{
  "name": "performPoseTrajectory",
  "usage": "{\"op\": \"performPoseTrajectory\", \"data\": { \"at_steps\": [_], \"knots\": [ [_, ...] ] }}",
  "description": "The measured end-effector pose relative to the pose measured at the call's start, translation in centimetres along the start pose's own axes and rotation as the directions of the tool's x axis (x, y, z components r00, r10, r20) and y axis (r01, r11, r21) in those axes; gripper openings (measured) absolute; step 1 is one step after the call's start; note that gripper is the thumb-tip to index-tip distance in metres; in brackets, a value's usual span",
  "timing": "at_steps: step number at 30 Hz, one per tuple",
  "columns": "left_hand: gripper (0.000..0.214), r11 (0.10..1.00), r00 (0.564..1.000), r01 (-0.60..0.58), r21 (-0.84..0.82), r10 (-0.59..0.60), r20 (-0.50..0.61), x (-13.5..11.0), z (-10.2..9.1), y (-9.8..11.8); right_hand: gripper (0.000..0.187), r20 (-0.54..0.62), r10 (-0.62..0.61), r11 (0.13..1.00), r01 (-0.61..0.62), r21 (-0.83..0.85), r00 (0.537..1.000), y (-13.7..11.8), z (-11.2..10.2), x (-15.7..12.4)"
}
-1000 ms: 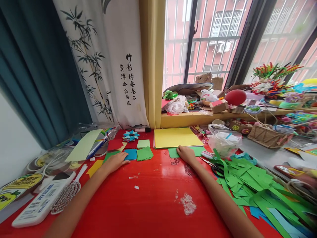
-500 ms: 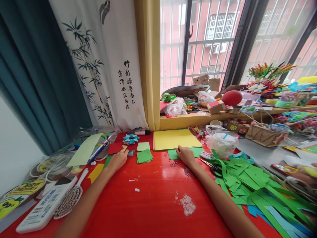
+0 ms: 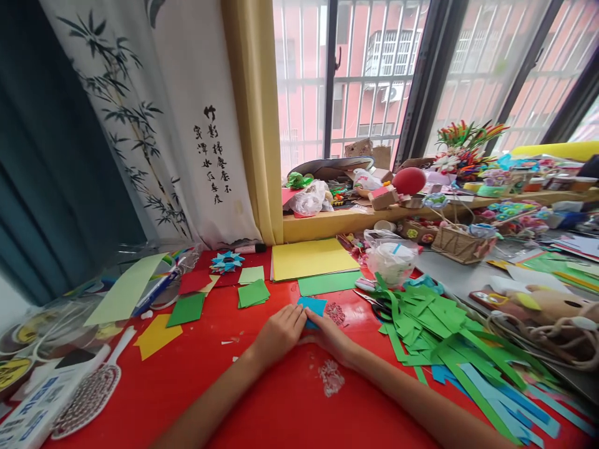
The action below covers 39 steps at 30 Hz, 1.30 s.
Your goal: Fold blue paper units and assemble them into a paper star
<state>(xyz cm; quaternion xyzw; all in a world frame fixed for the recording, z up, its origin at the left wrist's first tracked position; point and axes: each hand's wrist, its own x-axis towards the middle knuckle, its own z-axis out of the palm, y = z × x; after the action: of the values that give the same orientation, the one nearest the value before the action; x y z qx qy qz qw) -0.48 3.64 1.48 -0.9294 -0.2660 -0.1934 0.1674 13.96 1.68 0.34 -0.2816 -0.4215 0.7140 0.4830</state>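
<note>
Head view: I see left hand [image 3: 279,328] and right hand [image 3: 331,338] holding flat blue paper [image 3: 315,305], loose green paper strips [image 3: 433,321] rightward.

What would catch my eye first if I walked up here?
Probably the bright red table, where the left hand and right hand hold a piece of blue paper. To the right lies a heap of green paper scraps, with scissors at its left edge. Farther back, a round red balloon-like thing stands out by the window.
</note>
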Motion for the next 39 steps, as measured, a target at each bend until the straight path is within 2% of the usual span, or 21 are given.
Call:
{"op": "performPoseTrajectory", "data": {
  "at_steps": [2, 4, 7, 9, 11, 14, 16, 20, 23, 26, 29, 32, 39],
  "knots": [
    [0.033, 0.981, 0.993, 0.108, -0.161, -0.114, -0.029, 0.5, 0.2, 0.4, 0.028, 0.008, 0.027, 0.999, -0.027, 0.040, 1.000, -0.3, -1.0, -0.2],
    [0.034, 0.909, 0.964, 0.235, -0.345, -0.262, -0.035, 0.6, 0.3, 0.0, 0.027, 0.035, 0.051, 0.995, -0.054, 0.087, 0.998, -0.7, -1.7, -0.1],
    [0.030, 0.709, 0.858, 0.414, -0.571, -0.514, -0.016, 0.3, 0.7, -0.9, 0.027, 0.081, 0.068, 0.992, -0.076, 0.099, 0.994, -1.1, -2.0, 0.0],
    [0.032, 0.582, 0.781, 0.478, -0.658, -0.624, 0.016, 0.1, 1.2, -1.4, 0.028, 0.117, 0.098, 0.992, -0.107, 0.071, 0.988, -1.1, -1.9, -0.1],
    [0.034, 0.540, 0.761, 0.489, -0.685, -0.648, 0.032, 0.1, 1.4, -1.5, 0.029, 0.141, 0.135, 0.990, -0.141, 0.031, 0.981, -1.1, -1.7, -0.2],
    [0.037, 0.595, 0.801, 0.466, -0.655, -0.597, 0.027, 0.3, 1.3, -1.4, 0.030, 0.128, 0.136, 0.990, -0.139, 0.014, 0.982, -1.0, -1.5, -0.3],
    [0.038, 0.607, 0.813, 0.456, -0.650, -0.582, 0.027, 0.5, 1.2, -1.3, 0.030, 0.111, 0.107, 0.993, -0.112, 0.042, 0.988, -1.0, -1.5, -0.3],
    [0.031, 0.566, 0.794, 0.443, -0.695, -0.608, 0.011, 0.5, 1.3, -1.4, 0.031, 0.106, 0.084, 0.993, -0.092, 0.078, 0.991, -0.9, -1.8, -0.1],
    [0.027, 0.572, 0.783, 0.418, -0.706, -0.621, -0.040, 0.4, 1.5, -1.5, 0.030, 0.109, 0.070, 0.996, -0.076, 0.050, 0.992, -0.7, -1.8, 0.0],
    [0.031, 0.610, 0.784, 0.397, -0.686, -0.614, -0.092, 0.3, 1.4, -1.4, 0.029, 0.108, 0.057, 0.998, -0.059, 0.015, 0.992, -0.4, -1.7, 0.0],
    [0.035, 0.640, 0.793, 0.403, -0.655, -0.601, -0.099, 0.3, 1.0, -1.2, 0.031, 0.114, 0.080, 0.997, -0.079, -0.016, 0.990, -0.4, -1.7, 0.0],
    [0.028, 0.683, 0.810, 0.391, -0.616, -0.573, -0.122, 0.4, 0.7, -1.1, 0.034, 0.124, 0.114, 0.993, -0.109, -0.044, 0.986, -0.4, -1.7, 0.0],
    [0.011, 0.822, 0.832, 0.316, -0.473, -0.480, -0.278, 0.2, 0.2, -0.5, 0.031, 0.138, 0.093, 0.995, -0.090, -0.033, 0.986, -0.5, -1.8, -0.2]
  ]
}}
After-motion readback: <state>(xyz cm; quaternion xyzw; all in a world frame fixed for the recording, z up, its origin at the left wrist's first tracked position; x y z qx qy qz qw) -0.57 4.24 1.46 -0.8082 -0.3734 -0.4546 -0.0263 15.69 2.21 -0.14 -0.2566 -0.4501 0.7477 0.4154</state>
